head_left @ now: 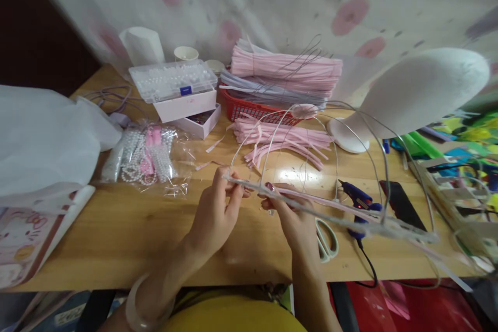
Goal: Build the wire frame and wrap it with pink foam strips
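Note:
A dome-shaped frame of pale wire (pixel 381 229) spreads over the right half of the table, with curved ribs meeting at a round pink patch (pixel 304 111) on top. My left hand (pixel 218 212) pinches the near-left end of its rim between thumb and fingers. Close beside it, my right hand (pixel 293 215) is closed at the same rim, fingers around a pale pink strip (pixel 338 206) that runs along the frame to the right. The fingertips of the right hand are partly hidden by the rim. White-handled scissors (pixel 329 244) lie by my right wrist.
A blue glue gun (pixel 360 199) and a dark phone (pixel 402 205) lie under the frame. Behind are pink strip bundles (pixel 284 140), a red basket (pixel 249 109), a bead box (pixel 175 80) and a white foam stand (pixel 420 93). Bagged pearls (pixel 146 155) sit left.

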`<state>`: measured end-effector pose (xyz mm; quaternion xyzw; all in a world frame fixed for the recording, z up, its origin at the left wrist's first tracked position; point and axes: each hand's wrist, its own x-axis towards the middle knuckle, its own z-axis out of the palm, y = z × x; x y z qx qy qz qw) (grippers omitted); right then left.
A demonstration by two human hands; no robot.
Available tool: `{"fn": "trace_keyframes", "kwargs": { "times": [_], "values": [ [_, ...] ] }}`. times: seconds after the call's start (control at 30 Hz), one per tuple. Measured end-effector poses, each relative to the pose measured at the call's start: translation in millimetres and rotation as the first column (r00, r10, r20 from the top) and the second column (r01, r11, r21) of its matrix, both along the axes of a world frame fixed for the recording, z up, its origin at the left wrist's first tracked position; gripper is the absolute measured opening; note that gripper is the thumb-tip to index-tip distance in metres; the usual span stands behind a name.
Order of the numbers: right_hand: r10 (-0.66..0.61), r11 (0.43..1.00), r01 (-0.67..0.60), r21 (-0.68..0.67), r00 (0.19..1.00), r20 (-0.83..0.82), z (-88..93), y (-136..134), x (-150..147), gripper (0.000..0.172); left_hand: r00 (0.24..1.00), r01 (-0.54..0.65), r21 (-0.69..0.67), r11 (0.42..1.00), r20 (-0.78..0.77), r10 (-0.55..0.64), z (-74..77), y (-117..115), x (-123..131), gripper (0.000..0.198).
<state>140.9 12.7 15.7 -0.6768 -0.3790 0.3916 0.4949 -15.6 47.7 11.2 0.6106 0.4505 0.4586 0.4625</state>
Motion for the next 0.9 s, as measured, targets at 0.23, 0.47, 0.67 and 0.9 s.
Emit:
{"fn": "trace_keyframes", "kwargs": {
  "times": [0.23, 0.47, 0.67, 0.9],
  "values": [
    [0.043, 0.999, -0.042, 0.019, 0.998, -0.048, -4.5, 0, 1, 0.037, 0.995, 0.005, -0.030, 1.000, 0.099, -0.002, -5.2, -1, 2, 0.014],
    [0.025, 0.999, -0.022, 0.029, 0.993, -0.119, -9.0, 5, 1, 0.038, 0.995, -0.019, -0.015, 1.000, 0.102, 0.021, -7.8, -3, 3, 0.012],
    [0.036, 0.999, -0.028, 0.038, 0.971, -0.238, -5.8, 4, 0, 0.033, 0.997, -0.006, 0.055, 0.998, 0.078, 0.001, -13.4, -3, 1, 0.011],
    [0.018, 1.000, -0.013, 0.026, 0.978, -0.210, -7.3, 1, -2, 0.038, 0.990, -0.041, 0.250, 0.967, -0.120, 0.073, -1.4, 1, -2, 0.008]
  ]
}}
